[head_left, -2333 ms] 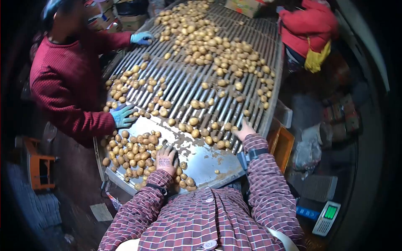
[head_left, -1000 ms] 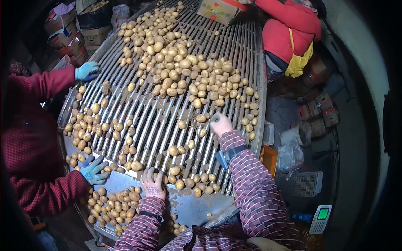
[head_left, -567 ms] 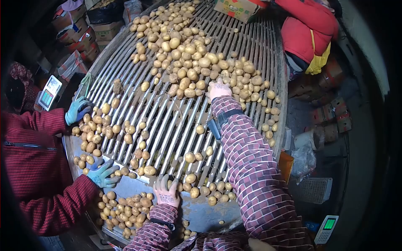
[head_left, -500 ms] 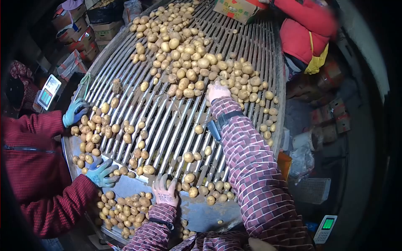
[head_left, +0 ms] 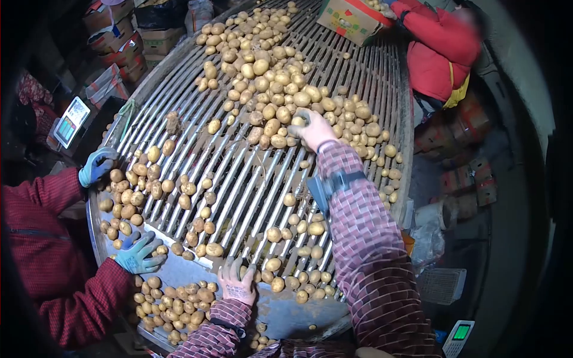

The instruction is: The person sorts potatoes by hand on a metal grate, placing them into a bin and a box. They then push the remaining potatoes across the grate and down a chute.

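Observation:
Potatoes point(head_left: 271, 89) lie heaped over the slatted metal rack point(head_left: 224, 179). My right hand point(head_left: 314, 130), in a pale glove, reaches to the near edge of the heap, its fingers curled round a potato point(head_left: 298, 121). Near the rack's lower edge my left hand point(head_left: 237, 283), also gloved, rests with its fingers apart, holding nothing. Loose potatoes point(head_left: 273, 264) lie just right of it. Another group of potatoes point(head_left: 179, 304) fills the metal surface point(head_left: 298, 316) to its left.
At the left, a co-worker's gloved hands point(head_left: 98, 165) point(head_left: 138, 253) are by potatoes. Another person in a red jacket point(head_left: 444, 51) is beside a carton point(head_left: 352, 21) at the top right. Scales point(head_left: 73, 122) point(head_left: 458, 339), stacked boxes point(head_left: 122, 51) and a plastic bag point(head_left: 427, 243) surround the rack.
My right hand has shifted from deeper in the heap to its near edge and closed on a potato. More potatoes lie on the slats below it. The carton at the top has tilted.

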Action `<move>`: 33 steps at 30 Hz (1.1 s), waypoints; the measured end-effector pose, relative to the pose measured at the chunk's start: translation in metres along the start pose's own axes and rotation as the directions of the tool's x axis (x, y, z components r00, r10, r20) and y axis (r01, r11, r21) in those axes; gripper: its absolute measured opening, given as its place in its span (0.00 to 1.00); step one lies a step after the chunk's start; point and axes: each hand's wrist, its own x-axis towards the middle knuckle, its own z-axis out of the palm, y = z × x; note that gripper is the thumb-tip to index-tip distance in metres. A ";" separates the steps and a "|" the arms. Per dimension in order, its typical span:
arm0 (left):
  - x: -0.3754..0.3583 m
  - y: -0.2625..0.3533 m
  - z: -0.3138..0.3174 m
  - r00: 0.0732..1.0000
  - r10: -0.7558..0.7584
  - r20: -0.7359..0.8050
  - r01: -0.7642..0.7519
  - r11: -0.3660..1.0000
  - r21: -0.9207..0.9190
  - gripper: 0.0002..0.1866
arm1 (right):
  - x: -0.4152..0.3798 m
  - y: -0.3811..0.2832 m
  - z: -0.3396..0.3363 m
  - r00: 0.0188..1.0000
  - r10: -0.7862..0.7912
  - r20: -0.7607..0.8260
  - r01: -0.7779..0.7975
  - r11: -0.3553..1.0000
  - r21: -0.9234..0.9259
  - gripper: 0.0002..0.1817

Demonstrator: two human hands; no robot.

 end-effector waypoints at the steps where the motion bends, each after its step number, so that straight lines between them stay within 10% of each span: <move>1: 0.001 0.001 -0.001 1.000 -0.011 0.013 0.011 1.000 -0.003 0.23 | 0.017 0.011 0.014 0.994 0.038 0.105 -0.031 0.998 -0.063 0.31; 7: 0.003 0.002 -0.005 1.000 -0.020 0.009 0.020 1.000 -0.020 0.24 | 0.015 0.010 0.030 0.893 0.244 0.379 -0.169 0.961 -0.221 0.41; 18: 0.004 0.004 -0.008 0.999 -0.007 0.040 0.006 1.000 0.010 0.24 | -0.021 -0.034 0.038 0.984 0.047 0.175 0.053 0.850 -0.524 0.26; 24: 0.005 0.007 -0.010 0.999 -0.024 0.024 0.024 1.000 -0.004 0.25 | -0.027 -0.025 0.099 0.993 0.073 -0.092 -0.113 0.806 -0.581 0.14; 30: -0.001 -0.002 0.006 0.996 0.044 -0.079 -0.044 0.999 0.005 0.25 | -0.091 0.025 0.013 0.999 0.041 -0.014 -0.038 0.991 0.128 0.31; 33: 0.005 0.012 -0.009 0.998 0.026 -0.051 -0.024 0.999 0.043 0.27 | -0.191 0.069 -0.076 0.976 0.195 -0.099 -0.061 0.677 0.734 0.23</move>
